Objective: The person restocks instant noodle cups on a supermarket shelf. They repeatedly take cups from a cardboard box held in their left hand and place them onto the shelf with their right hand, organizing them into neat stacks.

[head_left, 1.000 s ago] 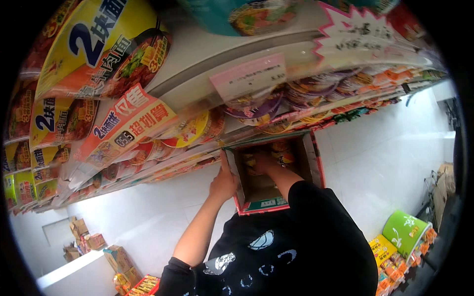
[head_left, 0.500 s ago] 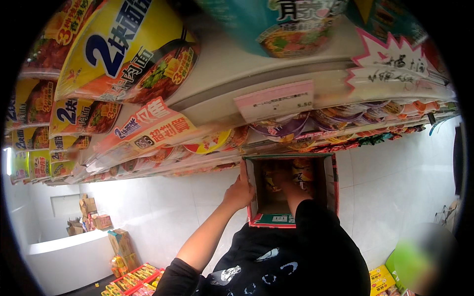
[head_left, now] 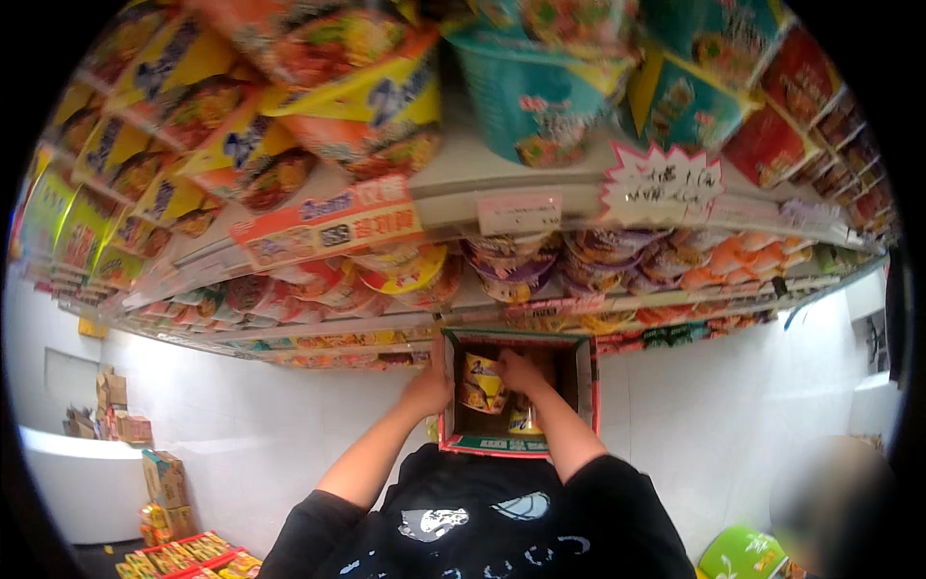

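An open cardboard box [head_left: 585,398] with red and green edges is in front of my body, just below the shelves. My left hand [head_left: 430,391] is closed on the box's left wall, its fingers partly hidden. Reaching inside, my right hand [head_left: 519,372] grips the edge of a yellow and orange instant noodle cup [head_left: 481,388], which is tilted near the box's left side. A second noodle cup [head_left: 524,421] rests in the box below my right wrist.
Shelves [head_left: 463,212] packed with noodle bowls and cups span the view; teal bowls [head_left: 535,101] stand on the upper one. Price cards [head_left: 662,183] stick out from the shelf edge. Cartons [head_left: 166,487] stand at the left, and a green panel [head_left: 743,555] is at the lower right.
The view has shifted back, showing more of the shelves. My right hand has come up from deep in the box and now has a noodle cup. My left hand stays on the box wall.
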`<state>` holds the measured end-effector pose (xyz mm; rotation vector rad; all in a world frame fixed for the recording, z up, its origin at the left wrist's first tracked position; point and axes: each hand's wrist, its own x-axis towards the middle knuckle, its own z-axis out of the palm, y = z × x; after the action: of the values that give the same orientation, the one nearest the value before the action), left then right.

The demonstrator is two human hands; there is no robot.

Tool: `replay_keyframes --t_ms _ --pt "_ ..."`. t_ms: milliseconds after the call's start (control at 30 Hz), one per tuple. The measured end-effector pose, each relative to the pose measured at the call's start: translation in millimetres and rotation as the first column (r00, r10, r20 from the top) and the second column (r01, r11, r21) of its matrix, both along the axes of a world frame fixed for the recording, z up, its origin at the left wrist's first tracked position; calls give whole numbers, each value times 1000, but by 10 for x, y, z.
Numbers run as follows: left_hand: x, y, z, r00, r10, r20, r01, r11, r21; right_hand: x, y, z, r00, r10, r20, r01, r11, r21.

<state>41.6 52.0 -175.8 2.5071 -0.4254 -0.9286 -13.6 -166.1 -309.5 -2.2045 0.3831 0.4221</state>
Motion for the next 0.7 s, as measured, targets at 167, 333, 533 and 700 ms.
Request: replay_keyframes --t_ms 167,333,533,700 --pt "-4 123 -228 997 -10 74 13 999 -39 -449 -258 871 979 -169 112 148 973 179" --pt "-28 97 -253 974 -67 217 79 996 -50 -940 -386 1302 899 -421 119 318 816 483" --pt "126 333 -119 939 -44 341 180 907 -380 -1062 -282 1701 830 -527 182 309 706 637" --pt "80 575 1024 984 -68 -163 -97 560 -823 -877 129 2290 799 -362 480 13 808 589"
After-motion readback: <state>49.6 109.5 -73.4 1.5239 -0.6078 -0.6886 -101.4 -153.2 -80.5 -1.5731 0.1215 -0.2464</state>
